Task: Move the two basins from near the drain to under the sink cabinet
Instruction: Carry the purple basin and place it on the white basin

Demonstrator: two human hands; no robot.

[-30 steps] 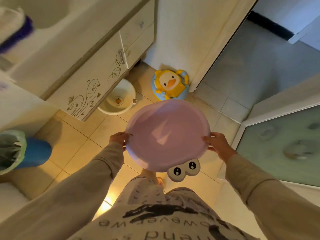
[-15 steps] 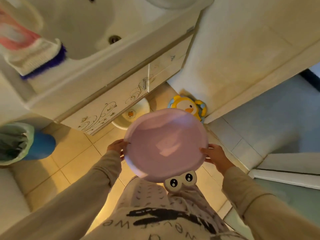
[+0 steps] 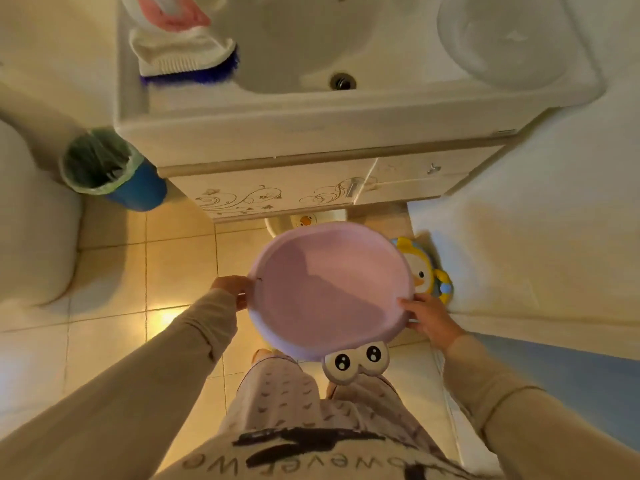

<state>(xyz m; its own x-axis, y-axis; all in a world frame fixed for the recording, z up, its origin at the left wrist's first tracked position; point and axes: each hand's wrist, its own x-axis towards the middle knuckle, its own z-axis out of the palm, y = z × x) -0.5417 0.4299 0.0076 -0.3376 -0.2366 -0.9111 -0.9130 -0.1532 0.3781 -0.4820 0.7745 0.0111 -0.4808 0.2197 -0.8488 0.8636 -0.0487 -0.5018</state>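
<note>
I hold a round pink basin (image 3: 329, 289) level in front of me, above the tiled floor. My left hand (image 3: 233, 289) grips its left rim and my right hand (image 3: 427, 315) grips its right rim. A tab with cartoon eyes (image 3: 356, 360) sticks out from its near edge. A white basin with a duck picture (image 3: 304, 221) lies on the floor, mostly tucked under the sink cabinet (image 3: 294, 192), just beyond the pink one.
A yellow and blue duck toy (image 3: 424, 268) leans against the right wall. A blue bin with a green liner (image 3: 110, 171) stands left of the cabinet. The sink (image 3: 311, 46) is above, with a brush (image 3: 187, 60) at its left and a clear bowl (image 3: 509, 39) at its right. A toilet (image 3: 31, 220) is far left.
My view has turned left to face the cabinet squarely. The pink basin, still in both hands, now sits closer to the cabinet front and the white basin.
</note>
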